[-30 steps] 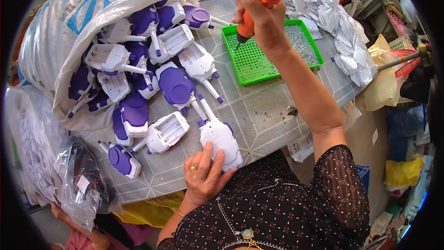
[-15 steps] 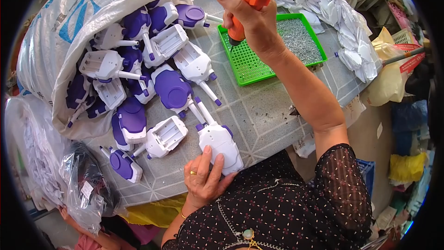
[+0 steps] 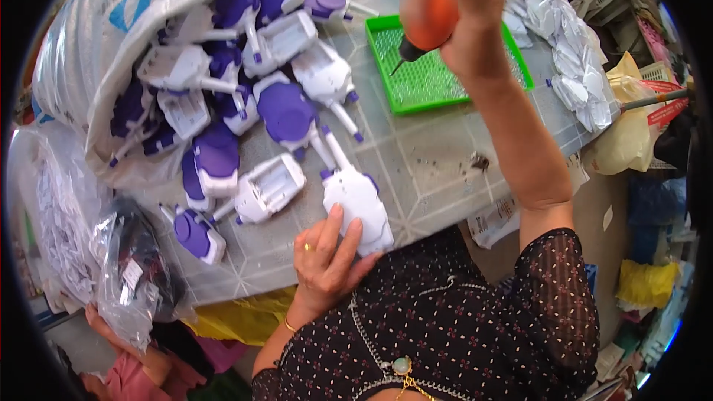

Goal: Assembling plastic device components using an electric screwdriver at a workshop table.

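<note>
My left hand (image 3: 327, 252) steadies a white plastic housing (image 3: 355, 204) at the table's near edge, two fingers lying on its back and the thumb by its lower end. The housing's narrow stem points away from me, beside a purple-and-white piece. In my right hand (image 3: 475, 37), raised at the upper middle, is an orange power screwdriver (image 3: 434, 15), blurred by motion. Its thin bit points down and left, over a green perforated tray (image 3: 397, 100). Many small silvery screws lie in that tray, partly hidden behind my hand and the tool.
A big white woven sack (image 3: 82, 82) spills several purple-and-white housings (image 3: 286, 111) across the left of the grey table (image 3: 416, 178). White plastic pieces (image 3: 572, 67) are heaped at the far right. A clear bag with dark contents (image 3: 137, 267) sits left, near another person's arm (image 3: 122, 341).
My right hand and the screwdriver have swung to the right, and the bit now shows over the tray. My left hand keeps its place on the housing. The whole view has shifted slightly.
</note>
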`<state>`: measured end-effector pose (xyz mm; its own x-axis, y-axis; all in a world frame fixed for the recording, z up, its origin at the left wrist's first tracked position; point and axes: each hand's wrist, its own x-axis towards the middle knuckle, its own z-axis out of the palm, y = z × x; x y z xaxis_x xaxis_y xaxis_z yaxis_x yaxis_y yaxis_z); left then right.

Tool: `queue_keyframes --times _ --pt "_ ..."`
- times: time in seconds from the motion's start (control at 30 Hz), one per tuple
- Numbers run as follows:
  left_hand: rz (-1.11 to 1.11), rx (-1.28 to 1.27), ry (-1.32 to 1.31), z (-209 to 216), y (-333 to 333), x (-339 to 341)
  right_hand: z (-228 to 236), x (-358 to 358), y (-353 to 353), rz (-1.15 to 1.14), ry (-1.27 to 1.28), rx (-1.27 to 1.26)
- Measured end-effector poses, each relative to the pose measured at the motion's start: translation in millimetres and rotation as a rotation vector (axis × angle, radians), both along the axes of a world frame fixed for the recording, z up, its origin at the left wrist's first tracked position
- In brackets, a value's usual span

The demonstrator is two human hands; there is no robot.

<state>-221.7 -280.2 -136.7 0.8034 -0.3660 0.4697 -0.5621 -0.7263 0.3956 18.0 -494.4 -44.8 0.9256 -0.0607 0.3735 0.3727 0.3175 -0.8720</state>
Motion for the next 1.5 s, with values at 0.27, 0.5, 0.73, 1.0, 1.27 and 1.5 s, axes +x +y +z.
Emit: queue_keyframes --times 0.27,0.5,0.73,1.0,1.27,1.5 --pt "0.018 -0.08 0.001 0.5 1.5 7.1 29.1 -102.0 10.7 0.286 0.277 0.22" --pt "0.001 -0.119 0.008 -3.0 5.3 2.9 20.1 -166.2 7.7 0.656 0.152 0.09" --pt "0.012 -0.13 0.001 -3.2 6.0 -0.8 15.2 -178.5 13.4 0.61 0.203 -0.095" --pt "0.002 -0.132 -0.017 -6.6 8.4 0.8 5.6 -178.0 17.7 0.619 0.139 -0.008" --pt "-0.003 -0.124 -0.006 -6.2 6.7 -1.5 14.9 -197.0 24.2 0.452 0.154 -0.164" --pt "0.02 -0.124 -0.006 -10.6 10.1 -3.6 13.7 -216.8 35.4 0.415 0.169 -0.199"
